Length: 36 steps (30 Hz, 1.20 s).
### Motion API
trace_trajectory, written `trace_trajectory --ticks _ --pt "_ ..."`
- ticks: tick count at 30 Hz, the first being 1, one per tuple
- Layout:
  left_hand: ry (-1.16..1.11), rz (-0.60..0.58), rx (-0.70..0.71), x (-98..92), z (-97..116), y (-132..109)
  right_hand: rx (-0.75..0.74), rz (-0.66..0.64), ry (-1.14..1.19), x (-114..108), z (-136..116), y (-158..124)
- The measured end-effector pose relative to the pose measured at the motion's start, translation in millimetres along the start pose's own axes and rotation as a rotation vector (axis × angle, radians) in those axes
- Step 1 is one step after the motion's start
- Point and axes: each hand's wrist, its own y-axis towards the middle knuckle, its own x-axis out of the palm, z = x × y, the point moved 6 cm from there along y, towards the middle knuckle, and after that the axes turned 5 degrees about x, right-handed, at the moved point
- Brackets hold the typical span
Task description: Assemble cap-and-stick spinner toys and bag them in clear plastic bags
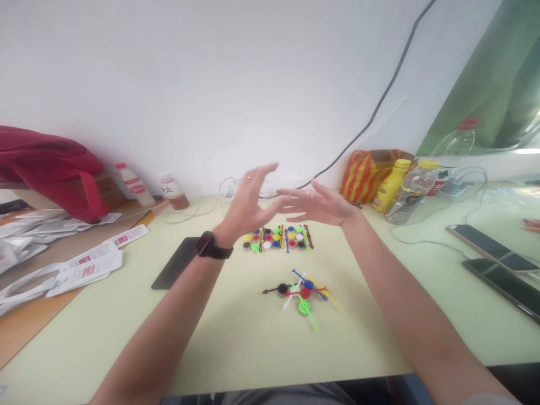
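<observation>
My left hand point(248, 199) is raised above the table with fingers stretched out and a dark watch on its wrist. My right hand point(314, 205) hovers beside it, fingers spread, its tips close to the left palm. Neither holds anything. Below them on the pale green table point(236, 332) lies a neat grid of small coloured discs and sticks point(276, 238). Nearer to me sits a loose cluster of coloured discs joined to sticks point(304, 292).
A dark phone point(177, 261) lies left of the grid. White packets point(63, 270) and a red bag point(46, 169) fill the left side. Bottles point(405, 188) and a striped bag point(367, 171) stand at the back right, two phones point(498, 264) at the right edge. Cables run along the wall.
</observation>
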Motion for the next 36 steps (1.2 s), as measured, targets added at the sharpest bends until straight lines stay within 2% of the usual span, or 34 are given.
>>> trace_trajectory --ticks 3,7,12,17,19,21,23,25,29,31,33,36 --pt "0.085 -0.133 0.153 20.0 19.2 -2.8 0.028 0.042 0.080 -0.6 3.5 5.6" --pt "0.174 -0.204 0.263 45.8 23.7 -9.4 0.054 0.066 0.176 3.6 5.8 12.6" --pt "0.254 -0.217 0.268 64.4 16.7 -15.2 0.072 0.152 0.188 8.8 2.2 16.0" --pt "0.295 -0.176 0.213 64.7 7.4 -16.7 0.063 0.180 0.034 9.3 -4.3 15.2" --pt "0.287 -0.174 0.176 60.6 -1.2 -17.0 0.044 0.219 -0.108 4.9 -11.0 7.0" --pt "0.247 -0.186 0.123 54.3 -15.7 -18.0 0.024 0.315 -0.329 -4.6 -20.4 -7.5" --pt "0.172 -0.204 0.044 46.1 -36.6 -20.7 0.004 0.425 -0.597 -15.7 -30.4 -23.6" --pt "0.084 -0.181 -0.063 35.0 -61.3 -24.9 0.047 0.461 -0.823 -23.6 -32.3 -33.0" --pt "-0.061 -0.165 -0.298 18.8 -103.2 -35.6 0.137 0.514 -1.076 -27.7 -22.5 -24.2" --pt "-0.128 -0.173 -0.376 15.0 -112.0 -38.4 0.123 0.474 -1.152 -17.3 -15.5 -9.4" --pt "-0.202 -0.200 -0.412 14.2 -112.9 -38.5 0.150 0.345 -1.194 -1.4 -3.3 6.5" --pt "-0.322 -0.256 -0.432 16.2 -108.3 -37.2 0.412 0.117 -1.165 17.6 28.2 21.6"
